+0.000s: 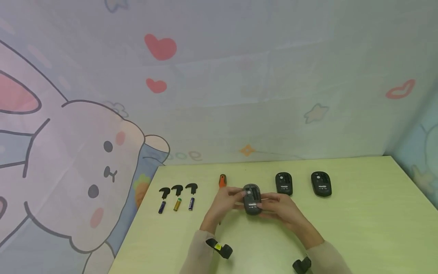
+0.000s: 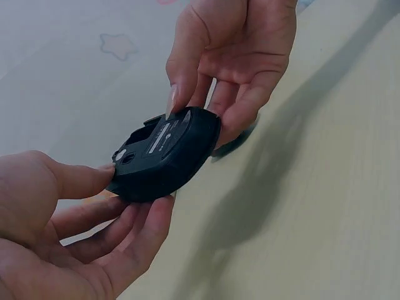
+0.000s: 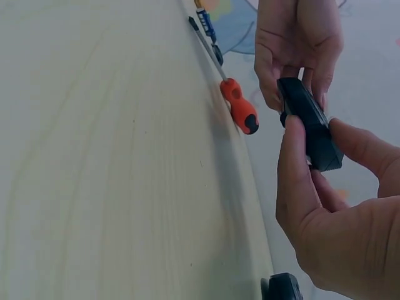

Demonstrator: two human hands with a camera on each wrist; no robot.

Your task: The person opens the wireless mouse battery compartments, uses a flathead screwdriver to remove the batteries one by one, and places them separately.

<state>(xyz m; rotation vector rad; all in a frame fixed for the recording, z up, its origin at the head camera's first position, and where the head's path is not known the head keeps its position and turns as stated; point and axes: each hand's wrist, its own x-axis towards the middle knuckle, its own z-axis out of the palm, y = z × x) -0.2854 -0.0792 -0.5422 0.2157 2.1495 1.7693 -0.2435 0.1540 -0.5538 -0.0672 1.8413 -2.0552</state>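
Note:
Both hands hold one black computer mouse [image 1: 252, 199] up above the table, its underside turned up. An uncovered battery slot and a printed label show on that underside in the left wrist view. My left hand [image 1: 224, 205] grips one end, thumb on top and fingers beneath. The opposite end is pinched by my right hand [image 1: 283, 210], its thumb beside the label. In the right wrist view the mouse [image 3: 307, 122] appears edge-on between the two hands.
Two more mice [image 1: 284, 183] [image 1: 321, 183] lie underside up at the right. An orange-handled screwdriver [image 1: 222, 180] lies behind my left hand. At the left are several black battery covers [image 1: 177, 189] above several batteries [image 1: 177, 204]. A printed cloth [image 1: 273, 95] hangs behind the table [image 1: 362, 220].

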